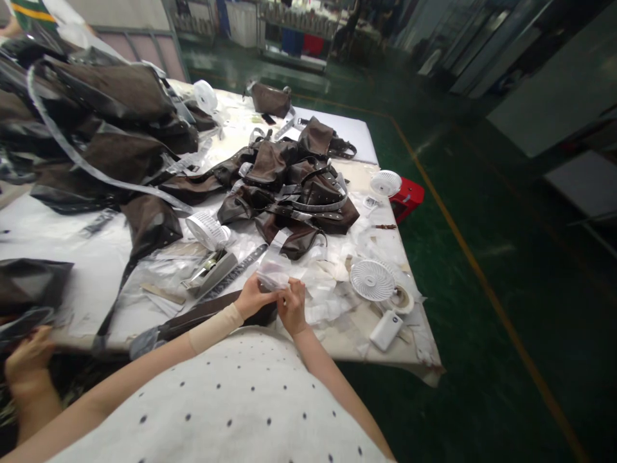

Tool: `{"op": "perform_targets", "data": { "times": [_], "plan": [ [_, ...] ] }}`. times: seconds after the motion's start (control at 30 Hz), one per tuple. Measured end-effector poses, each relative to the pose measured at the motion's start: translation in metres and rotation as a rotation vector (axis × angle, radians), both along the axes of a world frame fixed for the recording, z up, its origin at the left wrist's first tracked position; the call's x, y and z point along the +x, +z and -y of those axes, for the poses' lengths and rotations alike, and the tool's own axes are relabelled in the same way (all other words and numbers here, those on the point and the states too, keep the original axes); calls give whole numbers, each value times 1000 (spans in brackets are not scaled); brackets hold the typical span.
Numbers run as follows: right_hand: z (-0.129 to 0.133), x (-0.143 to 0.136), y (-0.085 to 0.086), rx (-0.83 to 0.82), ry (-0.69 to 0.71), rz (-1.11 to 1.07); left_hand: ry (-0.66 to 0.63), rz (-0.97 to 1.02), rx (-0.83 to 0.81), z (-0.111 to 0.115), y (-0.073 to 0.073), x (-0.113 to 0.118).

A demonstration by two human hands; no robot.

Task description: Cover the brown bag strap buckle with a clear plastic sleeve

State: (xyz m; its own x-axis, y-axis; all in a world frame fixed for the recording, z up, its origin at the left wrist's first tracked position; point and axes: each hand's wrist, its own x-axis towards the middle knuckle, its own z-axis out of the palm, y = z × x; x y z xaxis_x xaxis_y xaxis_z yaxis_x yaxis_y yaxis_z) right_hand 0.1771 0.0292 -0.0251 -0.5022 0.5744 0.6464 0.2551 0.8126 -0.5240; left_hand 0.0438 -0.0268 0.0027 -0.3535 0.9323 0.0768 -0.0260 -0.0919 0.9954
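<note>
Both hands meet at the table's near edge around a whitish translucent piece of plastic film. My left hand has its fingers closed on the film's left side. Beside it, my right hand pinches the lower right part of the film. A dark brown strap lies under and left of my left hand. Just beyond the film is a heap of dark brown leather bags, some with wrapped handles. A tape dispenser stands left of my hands.
A larger pile of brown bags covers the table's left. White fans, a tape roll and a white phone-like device lie at right. Another person's hand works at lower left. A red box sits beyond the right edge.
</note>
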Motion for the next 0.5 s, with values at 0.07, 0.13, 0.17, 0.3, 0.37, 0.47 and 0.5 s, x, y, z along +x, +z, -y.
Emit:
{"op": "perform_targets", "data": {
  "times": [0.07,0.13,0.17,0.3,0.37,0.47,0.5],
  "plan": [
    [3,-2,-2,-123,41,-45,83,-18,-45,1,-2,1],
    [2,-3,-3,-338,98,-125,146,-31,-77,1,-7,1],
    [-1,-4,-3,-463,116,-171,164,-37,-84,1,-9,0],
    [-20,-17,8,-760,76,-249,183,-115,-94,2,-14,0],
    [-26,-25,26,-823,118,-250,203,-144,-72,0,-12,0],
    [-20,-31,68,-785,265,-283,227,-83,-47,-3,-7,2],
    [-14,-30,82,-673,291,-268,210,-40,-60,-3,-5,3]
  ]
}}
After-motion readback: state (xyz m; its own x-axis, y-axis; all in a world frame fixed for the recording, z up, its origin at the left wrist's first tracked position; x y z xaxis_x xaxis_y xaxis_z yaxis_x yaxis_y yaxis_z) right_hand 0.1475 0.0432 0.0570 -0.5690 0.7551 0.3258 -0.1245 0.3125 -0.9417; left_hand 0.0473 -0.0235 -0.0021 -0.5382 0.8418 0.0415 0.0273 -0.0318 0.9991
